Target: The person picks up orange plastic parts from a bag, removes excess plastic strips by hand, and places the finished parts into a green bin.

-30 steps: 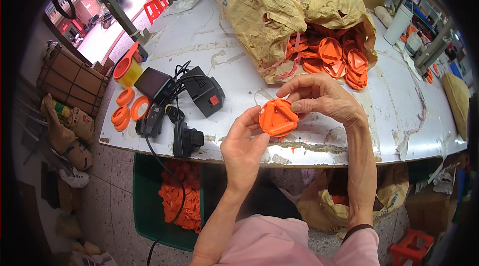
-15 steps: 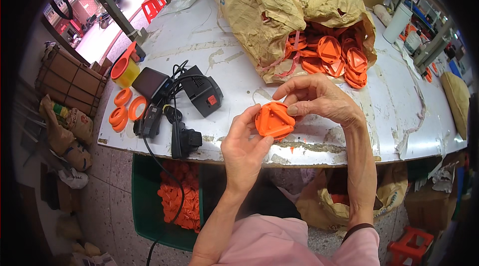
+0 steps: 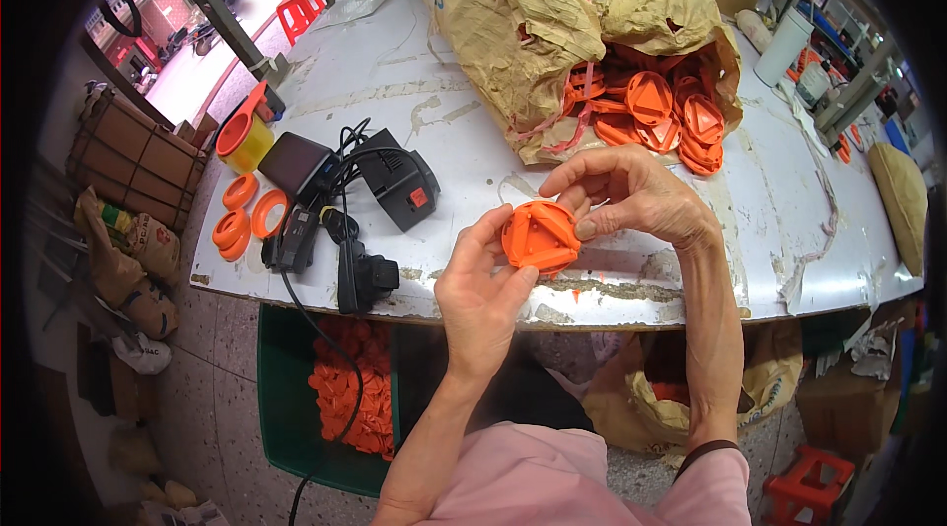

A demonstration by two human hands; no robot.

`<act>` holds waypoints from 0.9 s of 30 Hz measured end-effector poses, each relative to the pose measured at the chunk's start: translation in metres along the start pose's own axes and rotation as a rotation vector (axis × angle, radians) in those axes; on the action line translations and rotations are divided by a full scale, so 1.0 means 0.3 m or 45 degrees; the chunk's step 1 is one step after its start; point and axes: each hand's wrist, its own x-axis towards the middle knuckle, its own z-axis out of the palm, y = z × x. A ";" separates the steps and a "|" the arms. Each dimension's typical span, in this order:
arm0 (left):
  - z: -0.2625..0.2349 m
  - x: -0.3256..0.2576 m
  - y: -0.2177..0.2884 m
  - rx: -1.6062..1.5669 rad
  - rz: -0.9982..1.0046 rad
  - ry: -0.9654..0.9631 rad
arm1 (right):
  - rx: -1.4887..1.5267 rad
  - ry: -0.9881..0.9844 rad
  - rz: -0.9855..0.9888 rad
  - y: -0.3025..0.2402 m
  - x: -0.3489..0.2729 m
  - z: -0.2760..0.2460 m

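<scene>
Between my hands, above the table's front edge, is a round orange plastic disc (image 3: pixel 541 238) with a raised triangular shape on its face. My left hand (image 3: pixel 480 294) grips it from the left and below, thumb across the near rim. At the right rim, the thumb and bent fingers of my right hand (image 3: pixel 631 198) pinch the edge; the fingertips are partly hidden behind it. Beyond my hands, similar orange discs (image 3: pixel 649 98) spill from the mouth of a large tan paper sack (image 3: pixel 513 33) lying on the table.
To the left lie a black charger-like block (image 3: pixel 397 181), tangled cables, orange rings (image 3: pixel 269 214) and a yellow-and-orange cup (image 3: pixel 245 139). Below the white table (image 3: pixel 395 82) stand a green bin (image 3: pixel 286 427) of orange pieces and an open tan sack (image 3: pixel 631 408). A red stool (image 3: pixel 809 482) is lower right.
The disc has shifted very slightly left in my left hand. My right thumb has slid from the disc's face out toward its right rim.
</scene>
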 end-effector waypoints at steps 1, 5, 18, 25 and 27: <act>0.000 0.000 0.001 0.004 -0.006 0.001 | 0.017 -0.001 0.006 0.002 0.001 -0.001; -0.003 0.001 -0.006 0.005 -0.012 -0.003 | 0.096 -0.013 0.032 0.005 0.003 0.000; 0.005 -0.008 -0.011 0.203 0.118 -0.068 | 0.102 -0.057 0.110 0.013 0.014 0.018; 0.014 -0.013 -0.007 0.250 0.127 -0.057 | 0.098 -0.085 0.106 0.010 0.013 0.016; 0.017 -0.012 0.001 0.267 0.119 -0.065 | 0.088 -0.098 0.102 0.010 0.013 0.017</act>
